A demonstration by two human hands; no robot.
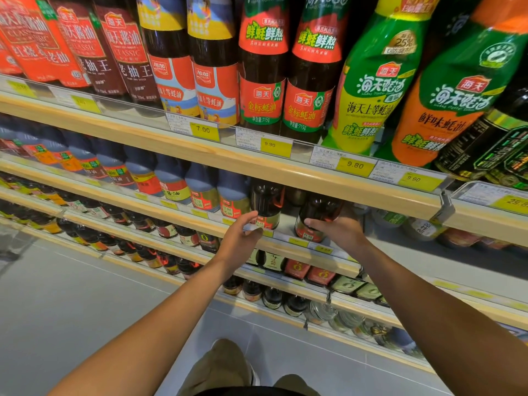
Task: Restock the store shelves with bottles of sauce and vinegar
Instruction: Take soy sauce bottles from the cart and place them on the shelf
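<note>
Two dark sauce bottles stand on the second shelf [337, 258] under the wooden rail. My right hand [340, 231] grips the right-hand dark bottle [318, 214] around its lower body, just above its red label. The other dark bottle [267, 201] stands upright to its left. Just in front of that bottle is my left hand [243, 237], fingers relaxed and spread and holding nothing, the fingertips close to the base of the bottle and the shelf's price strip.
The top shelf [257, 164] carries rows of soy and oyster sauce bottles [263, 67] with yellow price tags. Blue-capped bottles [171, 181] fill the second shelf to the left. Lower shelves hold more bottles and jars. Grey floor lies at the lower left.
</note>
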